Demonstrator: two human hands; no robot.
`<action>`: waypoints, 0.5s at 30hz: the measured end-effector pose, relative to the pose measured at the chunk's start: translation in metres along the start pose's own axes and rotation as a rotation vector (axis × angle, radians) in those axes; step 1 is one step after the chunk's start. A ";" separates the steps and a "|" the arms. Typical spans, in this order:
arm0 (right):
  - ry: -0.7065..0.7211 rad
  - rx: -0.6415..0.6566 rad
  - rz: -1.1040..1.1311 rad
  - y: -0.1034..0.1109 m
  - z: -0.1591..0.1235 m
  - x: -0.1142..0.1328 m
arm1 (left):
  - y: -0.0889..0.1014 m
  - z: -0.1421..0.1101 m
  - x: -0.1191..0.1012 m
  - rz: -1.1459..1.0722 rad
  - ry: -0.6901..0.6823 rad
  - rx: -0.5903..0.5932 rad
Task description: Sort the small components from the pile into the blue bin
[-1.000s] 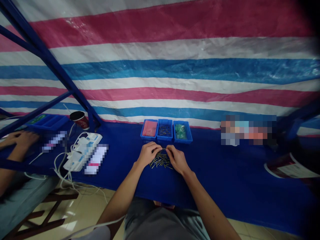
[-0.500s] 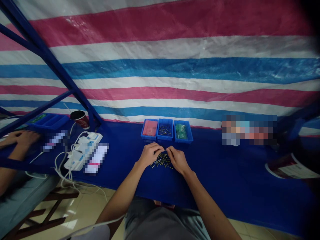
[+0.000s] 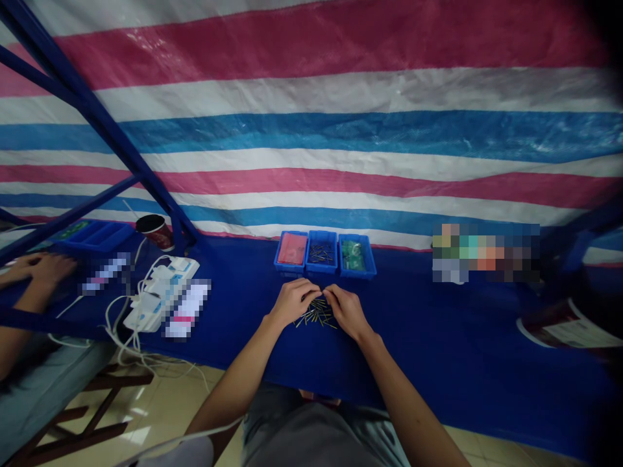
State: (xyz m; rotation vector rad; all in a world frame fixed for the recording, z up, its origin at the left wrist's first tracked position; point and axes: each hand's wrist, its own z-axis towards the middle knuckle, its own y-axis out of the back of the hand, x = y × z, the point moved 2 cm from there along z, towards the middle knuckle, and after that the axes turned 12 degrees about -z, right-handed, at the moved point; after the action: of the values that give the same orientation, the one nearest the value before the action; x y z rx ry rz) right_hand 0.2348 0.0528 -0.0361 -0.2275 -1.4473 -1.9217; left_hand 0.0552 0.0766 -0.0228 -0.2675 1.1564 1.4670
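My left hand (image 3: pixel 296 301) and my right hand (image 3: pixel 344 307) meet fingertip to fingertip over a loose pile of thin, dark and yellowish metal pins or screws (image 3: pixel 316 314) on the blue table. Both hands are closed in a pinch. Whatever sits between the fingertips is too small to make out. Just beyond the hands, three small blue bins stand side by side: the left bin (image 3: pixel 277 266) holds pink sheets or bags (image 3: pixel 293 248), the middle bin (image 3: pixel 321 268) thin dark pieces (image 3: pixel 320 252), the right bin (image 3: pixel 359 274) green packets (image 3: pixel 353 255).
Left of my arms lie a white power strip (image 3: pixel 160 295) with tangled cables and a blurred phone (image 3: pixel 189 309). A dark cup (image 3: pixel 156 232) stands by the blue frame post (image 3: pixel 160 188). Another person's hands (image 3: pixel 51 267) rest at far left. A large cup (image 3: pixel 569 324) is at right.
My hands stay over the pile with almost no movement; the fingertips have shifted only very slightly. The bins and pile look the same.
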 end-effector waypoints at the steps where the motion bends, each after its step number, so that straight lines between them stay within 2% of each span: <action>1: 0.000 -0.006 0.004 0.000 0.000 0.000 | 0.000 0.000 0.000 0.002 0.000 0.002; 15: 0.014 -0.059 0.017 -0.004 0.000 -0.003 | 0.003 0.001 -0.002 0.019 0.018 0.011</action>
State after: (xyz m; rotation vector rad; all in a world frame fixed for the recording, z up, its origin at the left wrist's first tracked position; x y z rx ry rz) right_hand 0.2341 0.0548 -0.0407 -0.2524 -1.3758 -1.9502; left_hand 0.0539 0.0765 -0.0198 -0.2635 1.1838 1.4775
